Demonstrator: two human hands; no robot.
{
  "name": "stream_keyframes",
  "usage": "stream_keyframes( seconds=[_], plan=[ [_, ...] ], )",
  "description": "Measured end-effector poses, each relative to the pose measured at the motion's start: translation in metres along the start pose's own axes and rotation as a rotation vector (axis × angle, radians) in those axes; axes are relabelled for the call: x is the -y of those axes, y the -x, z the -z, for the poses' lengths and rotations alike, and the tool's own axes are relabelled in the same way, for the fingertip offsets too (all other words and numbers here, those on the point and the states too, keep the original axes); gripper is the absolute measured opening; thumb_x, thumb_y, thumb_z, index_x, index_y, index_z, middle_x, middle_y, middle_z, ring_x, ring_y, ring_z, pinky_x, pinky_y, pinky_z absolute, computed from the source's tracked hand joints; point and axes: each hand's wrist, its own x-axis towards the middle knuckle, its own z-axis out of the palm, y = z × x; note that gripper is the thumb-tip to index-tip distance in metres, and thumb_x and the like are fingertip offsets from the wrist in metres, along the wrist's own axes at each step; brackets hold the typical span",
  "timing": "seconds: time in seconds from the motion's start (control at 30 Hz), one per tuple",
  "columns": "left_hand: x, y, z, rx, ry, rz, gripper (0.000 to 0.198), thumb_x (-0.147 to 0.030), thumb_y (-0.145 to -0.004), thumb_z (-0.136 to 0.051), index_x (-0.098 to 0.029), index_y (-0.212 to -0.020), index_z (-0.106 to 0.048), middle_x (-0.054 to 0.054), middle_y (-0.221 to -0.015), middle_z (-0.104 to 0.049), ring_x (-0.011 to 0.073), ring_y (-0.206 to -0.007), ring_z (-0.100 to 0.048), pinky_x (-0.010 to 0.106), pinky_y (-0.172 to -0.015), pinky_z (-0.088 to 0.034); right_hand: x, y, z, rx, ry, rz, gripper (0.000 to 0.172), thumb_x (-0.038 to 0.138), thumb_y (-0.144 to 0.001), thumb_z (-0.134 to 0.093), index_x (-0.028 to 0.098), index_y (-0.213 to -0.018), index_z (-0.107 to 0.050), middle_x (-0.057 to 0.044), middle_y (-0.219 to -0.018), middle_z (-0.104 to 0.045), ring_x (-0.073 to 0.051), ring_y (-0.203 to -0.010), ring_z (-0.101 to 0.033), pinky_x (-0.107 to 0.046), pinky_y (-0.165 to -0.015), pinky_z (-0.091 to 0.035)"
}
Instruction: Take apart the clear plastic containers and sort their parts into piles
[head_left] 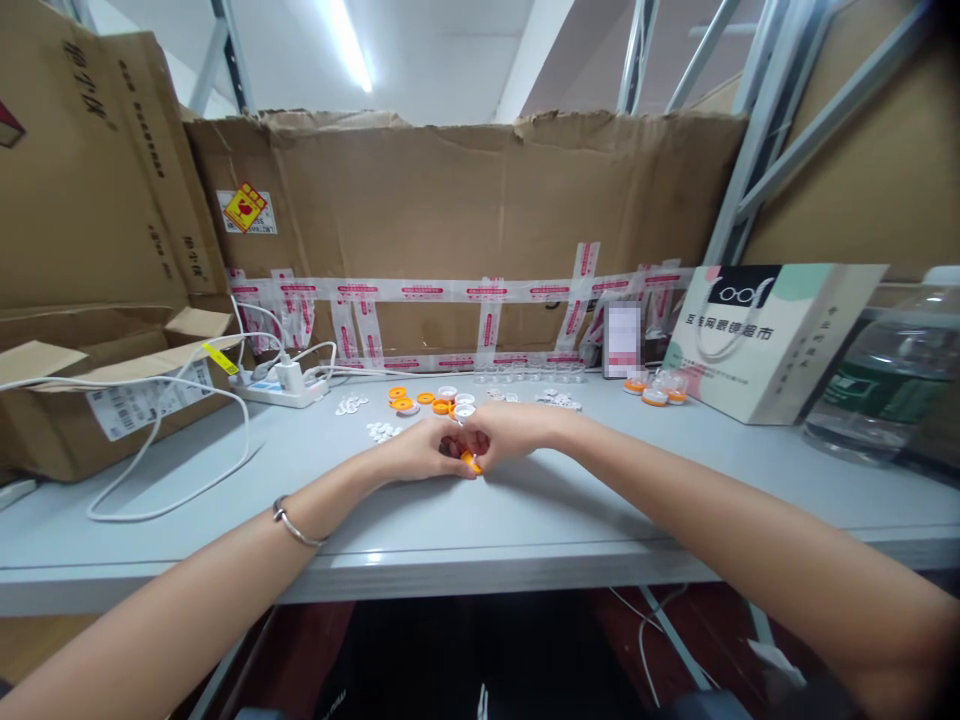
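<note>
Over the middle of the grey table, my left hand (427,449) and my right hand (504,432) meet with closed fingers. Both grip a small orange plastic part (472,462), mostly hidden by the fingers. A small white bit shows at the right fingertips, too tiny to name. Just beyond the hands lie several round orange parts (403,404) and round white parts (464,400). Small white pieces (384,431) are heaped left of my left hand, with another heap (350,405) farther back. More white pieces (559,400) lie beyond my right forearm.
A row of clear round pieces (529,373) runs along the back. Orange-and-clear assemblies (655,396) sit by a phone (622,340), a paper bag (765,340) and a large bottle (877,380). At left are a power strip (281,390), loose white cable (161,515) and an open carton (52,430).
</note>
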Motion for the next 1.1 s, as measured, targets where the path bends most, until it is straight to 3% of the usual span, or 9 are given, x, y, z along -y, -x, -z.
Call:
stream_keyframes(
  seconds=[0.3,0.53,0.63,0.73,0.83,0.9,1.0,1.1],
  plan=[
    [-0.002,0.001,0.000,-0.012,-0.011,0.015,0.029,-0.036,-0.068,-0.063,-0.015,-0.087,-0.061,0.000,-0.073,-0.057,0.0115,-0.066,-0.049,0.021,-0.057,-0.037,-0.004,-0.004,0.008,0.058,-0.066,-0.051,0.013,0.030,-0.061,-0.062,0.017,-0.058,-0.058,0.003,-0.054,-0.053,-0.009,-0.049,-0.041,-0.023,-0.045,-0.027],
    [-0.005,0.005,-0.002,-0.063,-0.078,0.043,0.031,-0.039,-0.069,-0.061,-0.016,-0.089,-0.064,0.000,-0.075,-0.057,0.0108,-0.066,-0.049,0.020,-0.055,-0.037,-0.027,0.008,0.001,-0.010,-0.510,-0.113,0.018,0.032,-0.059,-0.068,0.017,-0.064,-0.060,0.003,-0.059,-0.058,-0.009,-0.056,-0.049,-0.021,-0.051,-0.035],
    [-0.008,0.004,0.001,-0.137,-0.077,0.023,0.035,-0.039,-0.065,-0.065,-0.016,-0.091,-0.064,0.002,-0.083,-0.061,0.0140,-0.075,-0.055,0.022,-0.060,-0.041,-0.031,0.014,-0.002,-0.085,-0.798,-0.114,0.019,0.032,-0.061,-0.069,0.016,-0.069,-0.061,0.001,-0.064,-0.060,-0.010,-0.061,-0.053,-0.023,-0.059,-0.042],
    [-0.012,0.002,0.004,-0.304,0.121,0.015,0.036,-0.038,-0.066,-0.066,-0.014,-0.092,-0.062,0.006,-0.089,-0.064,0.0170,-0.083,-0.059,0.026,-0.071,-0.046,-0.027,0.017,-0.002,-0.213,-0.983,-0.102,0.020,0.031,-0.062,-0.070,0.015,-0.071,-0.062,0.001,-0.064,-0.060,-0.009,-0.062,-0.054,-0.024,-0.064,-0.044],
    [-0.018,0.002,0.005,-0.439,0.352,0.008,0.030,-0.034,-0.069,-0.066,-0.011,-0.087,-0.060,0.007,-0.083,-0.066,0.0169,-0.079,-0.062,0.030,-0.076,-0.049,-0.016,0.014,-0.004,-0.363,-1.148,-0.124,0.022,0.031,-0.062,-0.072,0.014,-0.072,-0.063,0.000,-0.065,-0.061,-0.009,-0.064,-0.056,-0.026,-0.069,-0.046],
    [-0.021,0.003,0.006,-0.495,0.386,0.007,0.026,-0.032,-0.067,-0.067,-0.011,-0.081,-0.060,0.006,-0.078,-0.067,0.0167,-0.075,-0.063,0.031,-0.075,-0.050,-0.008,0.010,-0.008,-0.442,-1.258,-0.147,0.023,0.030,-0.061,-0.074,0.013,-0.072,-0.064,-0.002,-0.067,-0.063,-0.010,-0.067,-0.058,-0.029,-0.075,-0.047],
    [-0.022,0.008,0.013,-0.513,0.352,0.009,0.025,-0.032,-0.066,-0.067,-0.010,-0.077,-0.060,0.007,-0.076,-0.067,0.0163,-0.074,-0.063,0.030,-0.074,-0.050,-0.002,0.006,-0.014,-0.476,-1.340,-0.135,0.023,0.030,-0.062,-0.074,0.012,-0.073,-0.065,-0.003,-0.070,-0.065,-0.011,-0.070,-0.060,-0.030,-0.079,-0.047],
    [-0.015,0.015,0.034,-0.424,0.228,0.093,0.022,-0.030,-0.067,-0.065,-0.012,-0.078,-0.061,0.006,-0.075,-0.067,0.0155,-0.072,-0.062,0.027,-0.069,-0.049,-0.006,0.006,-0.016,-0.526,-1.336,-0.105,0.025,0.033,-0.065,-0.071,0.013,-0.079,-0.065,-0.005,-0.075,-0.066,-0.011,-0.071,-0.061,-0.029,-0.079,-0.048]
  ],
)
